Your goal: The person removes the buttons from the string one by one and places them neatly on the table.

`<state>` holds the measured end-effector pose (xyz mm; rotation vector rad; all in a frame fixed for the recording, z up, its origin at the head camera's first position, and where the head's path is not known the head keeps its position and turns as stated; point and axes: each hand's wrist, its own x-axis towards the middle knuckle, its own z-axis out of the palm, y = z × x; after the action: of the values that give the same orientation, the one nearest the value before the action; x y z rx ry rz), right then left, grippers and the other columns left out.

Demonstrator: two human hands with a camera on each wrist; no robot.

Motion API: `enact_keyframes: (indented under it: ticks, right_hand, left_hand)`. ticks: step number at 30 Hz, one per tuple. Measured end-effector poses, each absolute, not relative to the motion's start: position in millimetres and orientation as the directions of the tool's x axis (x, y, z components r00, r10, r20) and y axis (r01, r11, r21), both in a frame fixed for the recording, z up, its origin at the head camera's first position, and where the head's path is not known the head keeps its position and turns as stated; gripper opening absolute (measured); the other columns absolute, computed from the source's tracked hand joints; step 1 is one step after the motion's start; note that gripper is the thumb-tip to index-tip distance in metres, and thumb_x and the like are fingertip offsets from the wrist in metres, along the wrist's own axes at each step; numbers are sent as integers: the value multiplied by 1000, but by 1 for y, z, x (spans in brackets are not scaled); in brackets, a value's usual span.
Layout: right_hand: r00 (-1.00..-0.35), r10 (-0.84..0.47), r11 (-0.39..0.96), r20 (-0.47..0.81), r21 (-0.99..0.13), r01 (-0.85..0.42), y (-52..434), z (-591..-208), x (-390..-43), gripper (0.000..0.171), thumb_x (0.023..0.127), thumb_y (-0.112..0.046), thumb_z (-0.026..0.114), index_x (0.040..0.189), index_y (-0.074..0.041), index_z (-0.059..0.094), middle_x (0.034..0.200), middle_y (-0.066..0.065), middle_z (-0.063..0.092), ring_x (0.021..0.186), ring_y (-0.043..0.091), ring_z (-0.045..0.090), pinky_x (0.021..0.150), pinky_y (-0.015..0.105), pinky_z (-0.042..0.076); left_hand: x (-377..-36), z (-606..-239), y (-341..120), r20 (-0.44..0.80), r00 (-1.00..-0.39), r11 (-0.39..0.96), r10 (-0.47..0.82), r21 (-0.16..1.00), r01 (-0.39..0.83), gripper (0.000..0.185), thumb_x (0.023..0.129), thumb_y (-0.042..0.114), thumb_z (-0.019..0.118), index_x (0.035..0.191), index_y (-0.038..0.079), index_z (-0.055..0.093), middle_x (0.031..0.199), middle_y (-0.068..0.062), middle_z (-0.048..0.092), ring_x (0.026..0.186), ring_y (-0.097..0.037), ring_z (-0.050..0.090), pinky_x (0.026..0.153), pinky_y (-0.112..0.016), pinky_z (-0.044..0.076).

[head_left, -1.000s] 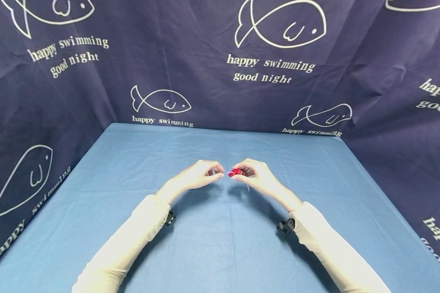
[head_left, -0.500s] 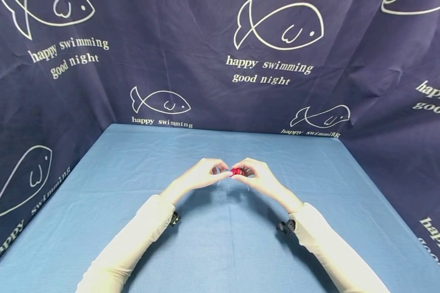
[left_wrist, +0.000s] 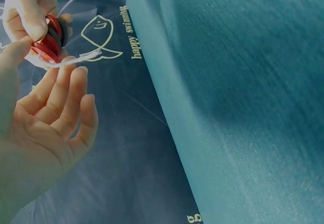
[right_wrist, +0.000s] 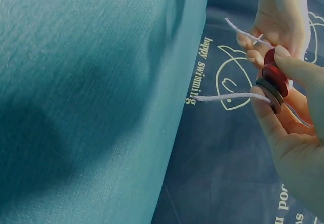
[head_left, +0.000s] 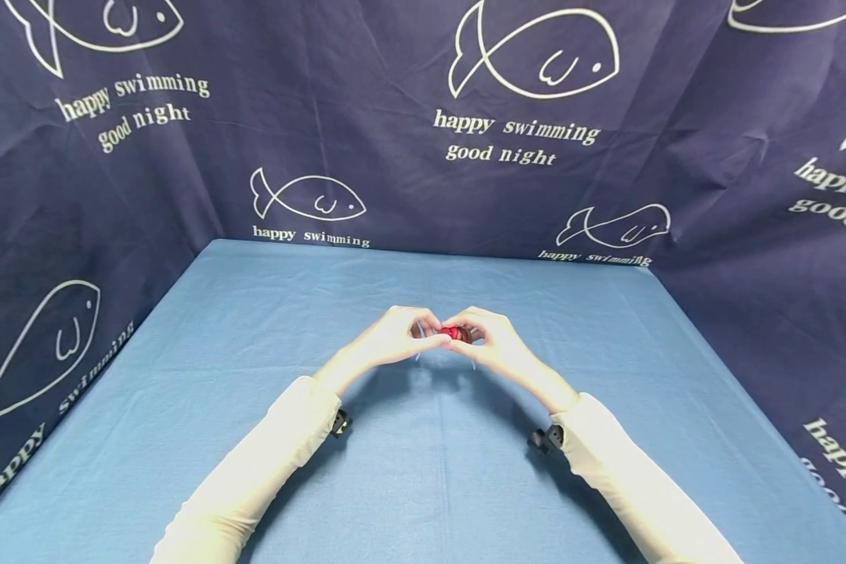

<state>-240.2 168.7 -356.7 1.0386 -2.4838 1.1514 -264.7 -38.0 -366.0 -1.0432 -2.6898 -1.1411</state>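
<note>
Several round buttons (right_wrist: 275,77), red, dark green and brown, sit in a row on a pale cord (right_wrist: 228,97). My right hand (head_left: 489,335) holds this row between thumb and fingers. From the opposite side, my left hand (head_left: 398,333) pinches the red end button (left_wrist: 45,56) between thumb and forefinger, its other fingers loosely bent. One cord end hangs out past the left fingertips, the other past the right fingers. Both hands meet above the middle of the table, and the fingers partly cover the buttons in the head view.
A blue cloth covers the table (head_left: 423,470). Dark blue curtains (head_left: 395,117) printed with white fish and words stand around its back and sides. A black wrist camera (head_left: 340,423) sits under the left cuff, another black camera (head_left: 546,439) under the right.
My left hand has moved right, from pulling at the cord's end to the red end button. The hands now meet at the fingertips. The right hand has shifted slightly left.
</note>
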Motion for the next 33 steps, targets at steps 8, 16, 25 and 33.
enact_keyframes:
  ticks: [8, 16, 25, 33]
  right_hand:
    - [-729, -504, 443, 462, -586, -678, 168, -357, -241, 28, 74, -10, 79, 101, -5, 70, 90, 4, 66, 77, 13, 58, 71, 28, 55]
    - [-747, -484, 447, 457, -605, -659, 168, -355, -241, 29, 73, -13, 80, 100, -7, 71, 89, 4, 67, 78, 19, 60, 71, 31, 55]
    - [-743, -481, 464, 466, -584, -666, 167, -356, -241, 29, 73, -8, 79, 100, -5, 71, 90, 5, 68, 77, 15, 60, 70, 28, 55]
    - [-727, -482, 465, 488, -561, -685, 168, -357, -241, 28, 73, -7, 79, 100, -3, 70, 89, 7, 67, 76, 15, 60, 69, 28, 55]
  left_hand:
    - [-265, -367, -38, 288, -772, 481, 566, 646, 593, 22, 86, 33, 68, 95, 13, 69, 79, 3, 65, 64, -6, 58, 62, -20, 48]
    - [-265, -367, -40, 295, -767, 449, 570, 669, 592, 23, 86, 31, 68, 98, 12, 69, 80, 2, 65, 62, -5, 57, 61, -21, 47]
    - [-266, -368, -40, 304, -767, 447, 566, 668, 595, 21, 87, 30, 67, 99, 13, 69, 80, 2, 66, 62, -6, 57, 60, -20, 47]
    - [-265, -368, -41, 287, -772, 440, 566, 687, 578, 23, 87, 30, 67, 102, 14, 68, 84, 2, 68, 66, -5, 59, 64, -21, 48]
